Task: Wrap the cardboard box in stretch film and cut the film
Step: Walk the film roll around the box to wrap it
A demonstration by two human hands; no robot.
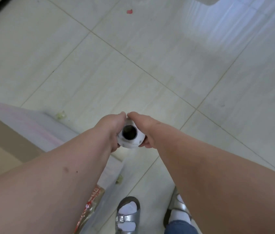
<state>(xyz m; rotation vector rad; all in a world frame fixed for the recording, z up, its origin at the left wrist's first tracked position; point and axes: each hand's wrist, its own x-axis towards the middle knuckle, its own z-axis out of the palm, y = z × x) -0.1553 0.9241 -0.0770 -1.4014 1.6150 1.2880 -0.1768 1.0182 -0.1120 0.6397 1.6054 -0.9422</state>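
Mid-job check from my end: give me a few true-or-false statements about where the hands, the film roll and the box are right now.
1. Both hands grip the white roll of stretch film, the left hand and the right hand on opposite sides of it. True.
2. The roll lies flat on the pale tiled floor. False: it is held up, its dark hollow core end facing the camera.
3. The brown cardboard box sits to the person's left, with film over its near edge. True.
4. The person stands barefoot. False: silver sandals over white socks are worn.
5. A small red scrap lies on the floor far ahead. True.
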